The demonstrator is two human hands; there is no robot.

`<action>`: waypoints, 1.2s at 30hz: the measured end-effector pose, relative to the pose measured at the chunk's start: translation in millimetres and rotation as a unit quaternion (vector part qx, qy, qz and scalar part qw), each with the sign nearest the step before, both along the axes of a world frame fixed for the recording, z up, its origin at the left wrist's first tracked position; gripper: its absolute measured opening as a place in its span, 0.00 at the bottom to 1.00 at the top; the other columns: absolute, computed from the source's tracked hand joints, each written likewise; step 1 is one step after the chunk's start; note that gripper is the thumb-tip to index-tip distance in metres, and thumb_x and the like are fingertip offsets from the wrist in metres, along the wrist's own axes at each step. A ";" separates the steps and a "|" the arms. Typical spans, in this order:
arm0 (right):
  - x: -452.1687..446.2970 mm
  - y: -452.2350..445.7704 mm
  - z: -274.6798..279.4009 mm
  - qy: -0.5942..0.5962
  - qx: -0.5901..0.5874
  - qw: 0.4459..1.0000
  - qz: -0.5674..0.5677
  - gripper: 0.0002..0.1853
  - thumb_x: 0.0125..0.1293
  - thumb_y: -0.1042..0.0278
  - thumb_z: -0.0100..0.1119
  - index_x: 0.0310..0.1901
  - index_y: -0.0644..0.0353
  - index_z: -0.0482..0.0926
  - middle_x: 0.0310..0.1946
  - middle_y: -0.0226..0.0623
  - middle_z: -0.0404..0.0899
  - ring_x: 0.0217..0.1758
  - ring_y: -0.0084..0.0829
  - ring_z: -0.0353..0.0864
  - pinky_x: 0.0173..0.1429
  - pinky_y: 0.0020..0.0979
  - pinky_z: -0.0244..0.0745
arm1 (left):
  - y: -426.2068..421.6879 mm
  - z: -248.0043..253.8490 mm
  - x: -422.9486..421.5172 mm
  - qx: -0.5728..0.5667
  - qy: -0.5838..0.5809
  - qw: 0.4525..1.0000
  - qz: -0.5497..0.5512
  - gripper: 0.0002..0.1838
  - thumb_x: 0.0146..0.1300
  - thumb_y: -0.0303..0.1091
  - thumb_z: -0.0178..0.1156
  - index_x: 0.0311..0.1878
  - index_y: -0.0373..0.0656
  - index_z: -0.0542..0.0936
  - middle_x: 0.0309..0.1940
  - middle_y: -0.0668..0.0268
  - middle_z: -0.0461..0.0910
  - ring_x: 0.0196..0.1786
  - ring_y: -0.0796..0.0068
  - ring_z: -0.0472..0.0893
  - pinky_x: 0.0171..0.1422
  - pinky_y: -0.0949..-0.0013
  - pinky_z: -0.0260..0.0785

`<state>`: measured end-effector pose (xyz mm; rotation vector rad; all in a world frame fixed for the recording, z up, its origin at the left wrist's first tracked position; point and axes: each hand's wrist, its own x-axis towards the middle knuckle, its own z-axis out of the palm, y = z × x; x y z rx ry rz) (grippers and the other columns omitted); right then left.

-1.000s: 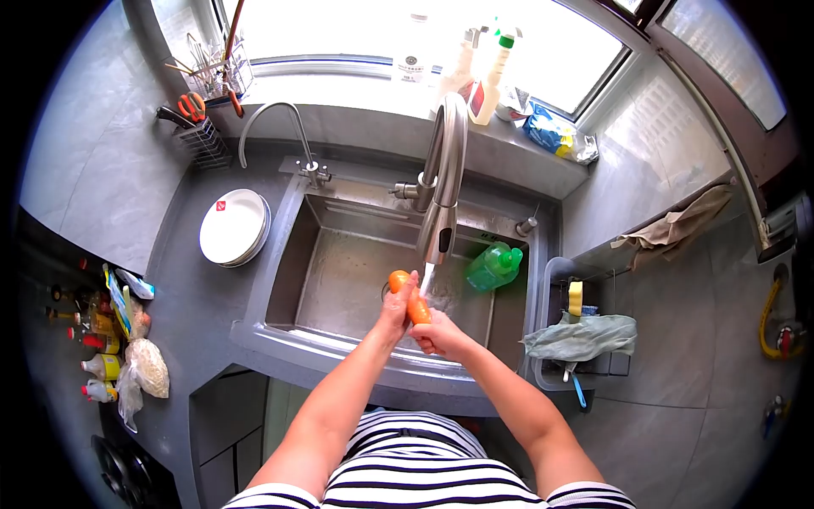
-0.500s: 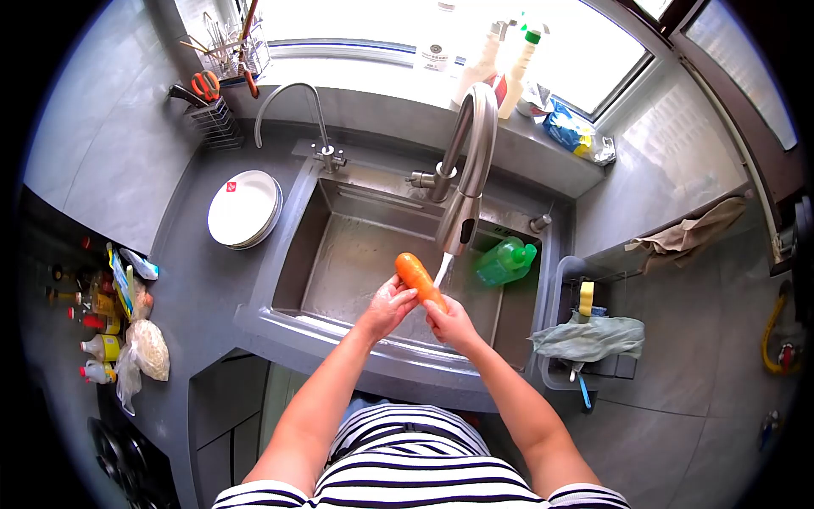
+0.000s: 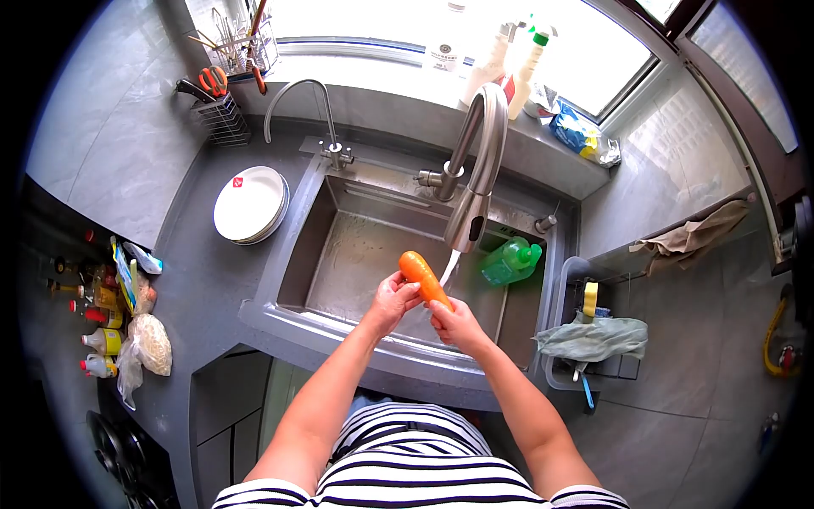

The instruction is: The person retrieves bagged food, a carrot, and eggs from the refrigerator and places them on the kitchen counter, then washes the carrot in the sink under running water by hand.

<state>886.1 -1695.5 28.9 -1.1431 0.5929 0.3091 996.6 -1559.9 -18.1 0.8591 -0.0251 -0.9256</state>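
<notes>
An orange carrot (image 3: 421, 273) is held at a slant over the steel sink (image 3: 348, 254). My left hand (image 3: 393, 302) is closed around its left side near the middle. At its lower right end, my right hand (image 3: 459, 326) grips it with bent fingers. A curved pull-down faucet (image 3: 471, 216) hangs just beyond, and a stream of water (image 3: 450, 266) runs from it close beside the carrot. Whether the water touches the carrot is hard to make out. In the sink's right part lies a green plastic bottle (image 3: 512, 261).
White plates (image 3: 248, 205) are stacked on the left counter, near a thin second tap (image 3: 336, 153). A caddy (image 3: 222, 119) holds scissors. Spray bottles (image 3: 527, 75) line the windowsill. A cloth (image 3: 591, 338) drapes over a rack right of the sink. Bagged food (image 3: 151, 345) sits far left.
The view has shifted slightly, so the sink and faucet appear further right. Relative to them, my hands and the carrot have moved a little left of the water stream. Both hands still grip the carrot.
</notes>
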 end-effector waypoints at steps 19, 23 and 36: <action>-1.9 -4.7 5.6 -0.002 0.013 1.000 0.013 0.13 0.72 0.57 0.52 0.47 0.58 0.73 0.20 0.23 0.64 0.13 0.14 0.55 0.16 0.19 0.49 | -2.6 4.8 1.0 0.002 -0.001 1.000 -0.005 0.16 0.65 0.29 0.56 0.55 0.37 0.71 0.49 0.61 0.78 0.51 0.69 0.81 0.59 0.64 0.76; -2.8 -6.8 8.9 -0.001 0.016 1.000 0.014 0.13 0.72 0.58 0.52 0.47 0.59 0.73 0.19 0.23 0.64 0.13 0.14 0.55 0.16 0.20 0.50 | -2.8 10.0 1.4 -0.002 0.007 1.000 -0.012 0.17 0.65 0.29 0.57 0.56 0.37 0.71 0.49 0.61 0.78 0.52 0.68 0.81 0.60 0.64 0.75; -2.7 -6.4 0.7 -0.017 -0.080 0.997 0.016 0.11 0.70 0.60 0.55 0.42 0.60 0.73 0.19 0.23 0.67 0.14 0.14 0.60 0.17 0.21 0.54 | -11.4 5.2 -0.6 0.053 -0.009 0.999 -0.007 0.17 0.66 0.33 0.57 0.54 0.37 0.71 0.48 0.59 0.79 0.48 0.69 0.82 0.56 0.65 0.77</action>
